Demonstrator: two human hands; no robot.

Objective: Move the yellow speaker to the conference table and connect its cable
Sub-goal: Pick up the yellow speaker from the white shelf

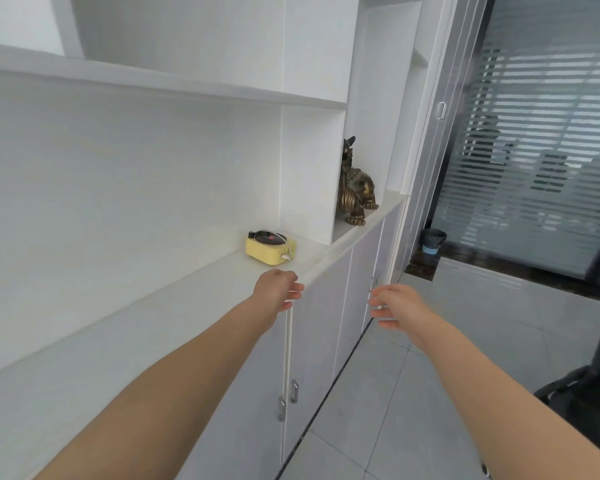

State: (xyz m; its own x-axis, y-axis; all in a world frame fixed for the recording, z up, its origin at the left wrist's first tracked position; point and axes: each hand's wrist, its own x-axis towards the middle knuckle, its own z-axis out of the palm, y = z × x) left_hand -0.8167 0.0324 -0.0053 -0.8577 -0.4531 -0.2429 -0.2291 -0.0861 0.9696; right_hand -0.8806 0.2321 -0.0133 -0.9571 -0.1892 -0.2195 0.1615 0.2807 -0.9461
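The yellow speaker (270, 248) sits on the white shelf ledge (174, 285), shaped like a small record player with a black and red disc on top. A white cable (287, 251) is wrapped over it, its plug at the right front corner. My left hand (278, 286) reaches out just short of the speaker, over the ledge's front edge, fingers loosely apart and holding nothing. My right hand (395, 305) hovers further right in front of the cabinet doors, fingers spread, empty. No conference table is in view.
A bronze animal figurine (355, 190) stands in the compartment to the right of the speaker. White cabinet doors with metal handles (293, 391) lie below the ledge. A bin (432, 241) stands by the frosted glass wall (534, 150). A dark object (589, 386) is at the right edge.
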